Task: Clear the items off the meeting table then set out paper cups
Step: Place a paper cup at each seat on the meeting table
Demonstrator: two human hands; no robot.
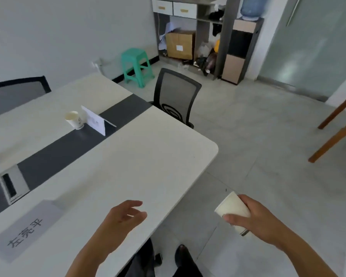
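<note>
My right hand [256,218] grips a white paper cup [231,208], held on its side over the floor to the right of the white meeting table [148,156]. My left hand [124,216] hovers over the table's near edge, fingers spread and relaxed, holding nothing. Farther back on the table's dark centre strip stands another paper cup [74,119], upright, next to a white name card [94,120]. A grey name card with printed characters [26,232] lies at the near left.
A black mesh chair [176,96] stands at the table's far right side and another chair [18,92] at the far left. A green stool [137,65], shelving with a cardboard box [180,44] and a water dispenser [242,48] line the back. Wooden legs [336,136] are at right.
</note>
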